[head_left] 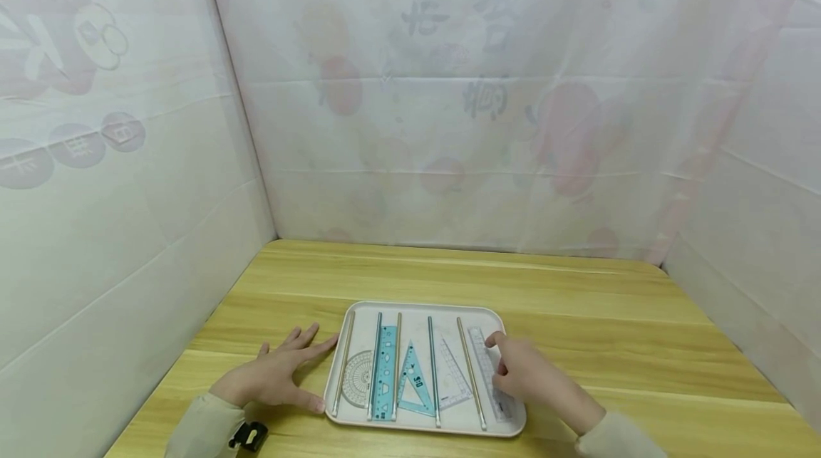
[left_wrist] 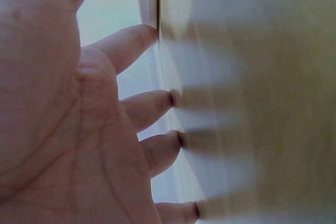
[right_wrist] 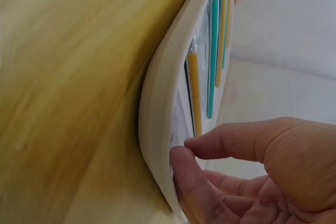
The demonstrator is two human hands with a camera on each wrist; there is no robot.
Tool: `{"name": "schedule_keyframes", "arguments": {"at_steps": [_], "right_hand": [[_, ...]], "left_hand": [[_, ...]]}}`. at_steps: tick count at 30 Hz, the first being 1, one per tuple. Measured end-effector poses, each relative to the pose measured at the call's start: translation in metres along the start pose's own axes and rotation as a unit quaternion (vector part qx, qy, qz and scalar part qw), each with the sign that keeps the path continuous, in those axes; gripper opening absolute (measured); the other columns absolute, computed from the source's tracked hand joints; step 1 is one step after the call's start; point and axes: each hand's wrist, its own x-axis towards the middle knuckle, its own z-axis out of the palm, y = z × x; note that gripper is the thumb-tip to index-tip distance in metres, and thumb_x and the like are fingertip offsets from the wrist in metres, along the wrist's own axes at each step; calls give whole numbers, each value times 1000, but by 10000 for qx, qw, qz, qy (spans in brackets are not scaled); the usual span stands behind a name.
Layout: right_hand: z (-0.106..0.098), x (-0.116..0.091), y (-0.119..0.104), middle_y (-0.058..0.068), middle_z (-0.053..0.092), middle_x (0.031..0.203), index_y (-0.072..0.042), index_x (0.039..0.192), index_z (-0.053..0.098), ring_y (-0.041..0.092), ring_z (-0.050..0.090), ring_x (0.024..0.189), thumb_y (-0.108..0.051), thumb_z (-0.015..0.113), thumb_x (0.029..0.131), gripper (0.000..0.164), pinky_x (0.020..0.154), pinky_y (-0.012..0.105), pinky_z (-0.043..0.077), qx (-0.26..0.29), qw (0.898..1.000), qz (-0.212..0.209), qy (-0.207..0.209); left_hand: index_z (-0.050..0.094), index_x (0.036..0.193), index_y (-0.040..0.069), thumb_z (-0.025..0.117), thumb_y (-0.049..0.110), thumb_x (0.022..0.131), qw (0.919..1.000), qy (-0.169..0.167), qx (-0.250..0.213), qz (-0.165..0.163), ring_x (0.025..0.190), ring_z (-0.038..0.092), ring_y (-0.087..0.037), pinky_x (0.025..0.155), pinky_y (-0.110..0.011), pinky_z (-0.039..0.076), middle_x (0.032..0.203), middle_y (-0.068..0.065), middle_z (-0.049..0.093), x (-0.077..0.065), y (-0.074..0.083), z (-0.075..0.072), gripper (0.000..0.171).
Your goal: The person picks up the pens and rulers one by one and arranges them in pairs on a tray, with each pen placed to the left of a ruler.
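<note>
A white tray [head_left: 417, 310] holds a row of drawing tools and pencils. My left hand [head_left: 279, 375] lies at its left side with fingers spread, the thumb and one fingertip right at the rim. Over the right side, my right hand [head_left: 521, 372] has curled fingers and pinches the edge of a clear ruler [head_left: 481, 351]. In the right wrist view, the thumb and index fingertips [right_wrist: 184, 153] come close together at that ruler, just inside the rim. A gold pencil [head_left: 471, 372] lies left of the ruler.
Further left lie a clear set square [head_left: 454, 380], a blue set square [head_left: 413, 387], a blue stencil ruler [head_left: 385, 372] and a round clear protractor [head_left: 356, 378], with several gold and teal pencils between them. The wooden table [head_left: 577, 301] is bordered by white printed curtains [head_left: 449, 123].
</note>
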Motion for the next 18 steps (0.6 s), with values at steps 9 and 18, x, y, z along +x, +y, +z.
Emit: {"name": "schedule_keyframes", "arguments": {"at_steps": [9, 18], "right_hand": [[1, -5, -4, 2, 63, 74, 5, 128, 62, 15, 56, 67, 3, 79, 87, 44, 56, 24, 46, -7, 9999, -91, -127], [2, -9, -3, 1, 63, 75, 6, 129, 62, 15, 56, 67, 0, 80, 88, 44, 56, 23, 46, 109, 9993, -257, -263]], "left_hand": [[36, 168, 23, 90, 58, 78, 10000, -6, -3, -18, 159, 8, -66, 109, -97, 2, 177, -29, 15, 0, 1, 0, 111], [36, 168, 23, 91, 58, 77, 10000, 0, -14, -59, 160, 8, -65, 110, -96, 1, 178, -28, 15, 0, 1, 0, 112]]}}
